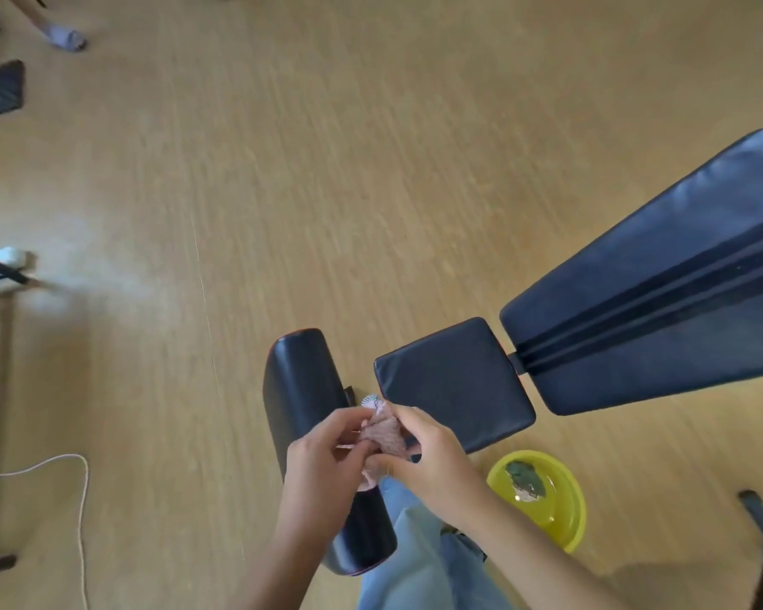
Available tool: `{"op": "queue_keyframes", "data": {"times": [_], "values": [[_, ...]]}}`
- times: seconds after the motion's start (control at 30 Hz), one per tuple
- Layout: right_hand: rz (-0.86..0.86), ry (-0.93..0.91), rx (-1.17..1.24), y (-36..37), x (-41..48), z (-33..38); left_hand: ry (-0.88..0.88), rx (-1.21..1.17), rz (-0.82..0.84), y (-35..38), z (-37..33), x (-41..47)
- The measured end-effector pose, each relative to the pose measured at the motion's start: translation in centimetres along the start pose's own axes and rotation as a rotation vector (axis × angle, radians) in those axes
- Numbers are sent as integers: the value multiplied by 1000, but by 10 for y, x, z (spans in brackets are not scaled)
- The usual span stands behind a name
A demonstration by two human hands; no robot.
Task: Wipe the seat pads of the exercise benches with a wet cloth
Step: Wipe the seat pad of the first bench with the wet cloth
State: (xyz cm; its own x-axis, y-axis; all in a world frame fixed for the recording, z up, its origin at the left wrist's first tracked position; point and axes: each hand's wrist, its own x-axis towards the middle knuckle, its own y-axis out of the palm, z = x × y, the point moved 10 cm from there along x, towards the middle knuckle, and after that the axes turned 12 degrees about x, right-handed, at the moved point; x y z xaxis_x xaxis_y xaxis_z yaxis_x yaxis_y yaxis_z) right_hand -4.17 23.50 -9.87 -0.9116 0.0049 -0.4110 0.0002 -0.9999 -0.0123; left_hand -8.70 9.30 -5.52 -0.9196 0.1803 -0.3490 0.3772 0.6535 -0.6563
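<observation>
A black exercise bench runs from lower centre to the right edge. Its square seat pad [454, 385] lies just beyond my hands, and the long back pad [661, 284] rises toward the right. A black roller pad [300, 389] crosses in front of the seat. My left hand [327, 460] and my right hand [432, 455] both pinch a small pinkish cloth [384, 429], bunched between the fingers, above the gap between roller and seat. The cloth touches neither pad.
A yellow basin [560, 521] with water and a dark rag in it stands on the wooden floor right of my leg. A white cord [80, 499] trails at lower left, dark metal frames stand at the left edge, and another person's foot [65, 37] shows at top left.
</observation>
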Motion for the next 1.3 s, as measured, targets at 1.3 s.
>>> {"op": "queue_keyframes", "data": {"times": [1.3], "values": [[-650, -153, -597, -191, 181, -297, -45, 654, 751, 326, 170, 363]]}}
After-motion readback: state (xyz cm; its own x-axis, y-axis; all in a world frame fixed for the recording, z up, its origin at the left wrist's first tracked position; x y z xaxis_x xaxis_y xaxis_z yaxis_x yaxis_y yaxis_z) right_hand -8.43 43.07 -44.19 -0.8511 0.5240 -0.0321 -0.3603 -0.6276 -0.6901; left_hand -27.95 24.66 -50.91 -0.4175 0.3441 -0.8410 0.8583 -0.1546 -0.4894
